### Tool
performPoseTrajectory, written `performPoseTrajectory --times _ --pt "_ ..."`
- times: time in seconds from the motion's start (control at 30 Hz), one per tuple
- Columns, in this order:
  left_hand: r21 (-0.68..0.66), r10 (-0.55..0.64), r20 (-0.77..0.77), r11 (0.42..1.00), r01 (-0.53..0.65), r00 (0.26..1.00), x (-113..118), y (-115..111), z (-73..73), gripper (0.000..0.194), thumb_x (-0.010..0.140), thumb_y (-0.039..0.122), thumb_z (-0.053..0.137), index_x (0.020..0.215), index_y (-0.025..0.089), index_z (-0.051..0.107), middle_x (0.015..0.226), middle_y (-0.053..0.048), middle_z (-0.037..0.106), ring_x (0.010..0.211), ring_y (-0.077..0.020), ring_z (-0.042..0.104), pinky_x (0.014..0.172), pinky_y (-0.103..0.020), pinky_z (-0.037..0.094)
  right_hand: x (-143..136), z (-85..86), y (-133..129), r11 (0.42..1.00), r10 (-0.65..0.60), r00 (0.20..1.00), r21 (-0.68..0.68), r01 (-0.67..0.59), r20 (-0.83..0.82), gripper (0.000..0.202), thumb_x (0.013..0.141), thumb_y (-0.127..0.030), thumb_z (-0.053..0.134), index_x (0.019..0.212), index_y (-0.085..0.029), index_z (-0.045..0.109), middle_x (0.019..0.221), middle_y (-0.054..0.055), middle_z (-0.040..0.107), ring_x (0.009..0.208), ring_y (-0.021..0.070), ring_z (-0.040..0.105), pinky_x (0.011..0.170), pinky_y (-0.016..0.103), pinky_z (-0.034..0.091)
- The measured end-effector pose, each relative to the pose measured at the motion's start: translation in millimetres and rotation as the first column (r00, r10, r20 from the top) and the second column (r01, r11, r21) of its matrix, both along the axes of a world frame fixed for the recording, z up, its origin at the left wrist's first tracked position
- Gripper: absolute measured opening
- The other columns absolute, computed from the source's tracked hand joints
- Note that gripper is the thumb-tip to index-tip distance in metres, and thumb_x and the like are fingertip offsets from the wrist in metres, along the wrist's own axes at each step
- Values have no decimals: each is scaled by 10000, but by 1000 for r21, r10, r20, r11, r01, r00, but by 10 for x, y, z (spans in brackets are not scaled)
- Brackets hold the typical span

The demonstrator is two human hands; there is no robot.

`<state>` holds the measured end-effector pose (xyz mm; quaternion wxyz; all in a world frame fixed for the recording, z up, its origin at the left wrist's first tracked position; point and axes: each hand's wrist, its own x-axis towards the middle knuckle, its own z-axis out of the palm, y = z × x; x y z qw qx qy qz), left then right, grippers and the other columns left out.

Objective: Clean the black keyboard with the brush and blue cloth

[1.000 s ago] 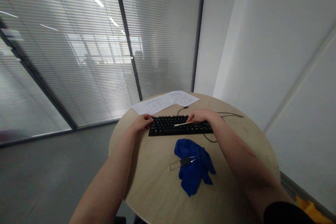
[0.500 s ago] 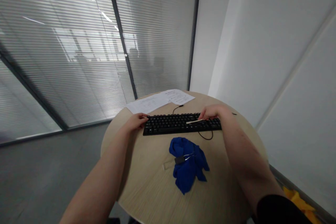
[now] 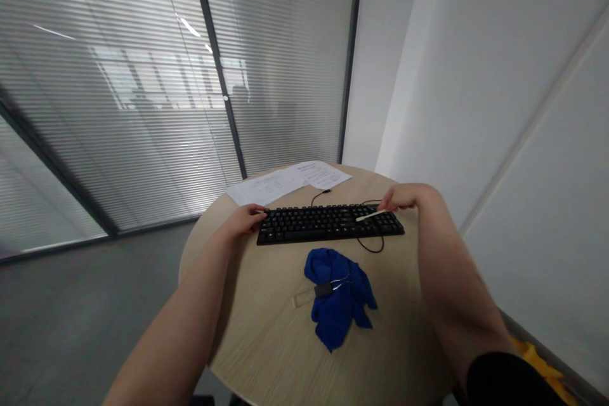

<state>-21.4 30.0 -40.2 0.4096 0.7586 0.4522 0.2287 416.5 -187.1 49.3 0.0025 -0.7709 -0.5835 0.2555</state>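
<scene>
A black keyboard (image 3: 309,225) lies across the round wooden table. My left hand (image 3: 246,219) grips its far left end between thumb and fingers. Over the number-pad end, my right hand (image 3: 397,196) pinches a thin pale stick (image 3: 370,215). The stick points left and down, its free tip at the keys; I cannot tell whether it touches them. Nearer to me, a crumpled blue cloth (image 3: 340,317) lies on the table, and a black binder clip (image 3: 323,290) with wire handles rests on it.
White printed papers (image 3: 276,185) lie at the table's back left. A black cable (image 3: 373,250) loops out in front of the keyboard, and a plug (image 3: 326,191) lies behind it. Glass panels with blinds (image 3: 285,76) and a white wall (image 3: 499,89) stand beyond the table (image 3: 266,342).
My right hand has moved right along the keyboard with the pale stick, showing more of the number-pad end. The left hand stays at the left end.
</scene>
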Motion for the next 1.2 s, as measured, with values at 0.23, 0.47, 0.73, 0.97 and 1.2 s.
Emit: performPoseTrajectory --times 0.23,0.47,0.73,0.97,1.2 --pt "16 4 -9 1000 -4 1000 18 -99 61 437 736 369 686 1092 118 663 714 -25 650 538 -128 572 434 -210 419 -327 181 83 970 207 973 153 -190 -100 355 776 -282 642 1103 -222 766 1042 35 755 944 206 657 847 265 482" --pt "7 19 -23 1000 -19 1000 24 -111 28 414 751 353 700 1102 135 665 713 -23 656 551 -126 588 451 -199 433 -1283 -97 452 813 514 857 339 -474 -36 327 903 -285 534 1160 -260 735 1134 12 739 1017 214 659 919 298 471" --pt "0 7 -16 1000 -7 1000 25 -82 -13 408 772 322 696 1129 130 649 705 -23 649 549 -128 583 450 -204 440 -2076 -478 565 657 575 798 478 -583 182 365 972 -308 432 1220 -281 698 1262 22 684 1160 223 612 986 310 433" --pt "-4 -18 -24 1000 18 1000 15 -73 -7 431 765 328 715 1145 137 647 779 -46 699 553 -131 591 450 -211 443 -2287 -486 509 687 479 812 434 -583 332 388 1006 -375 384 1299 -344 637 1207 39 694 1068 220 637 886 287 454" --pt "-54 -7 34 998 8 999 26 16 -99 416 761 332 716 1125 145 644 741 -20 687 495 -114 572 447 -215 432 -2439 -572 545 659 482 789 436 -613 381 408 1008 -351 389 1378 -385 557 1168 41 677 1046 218 636 838 274 461"
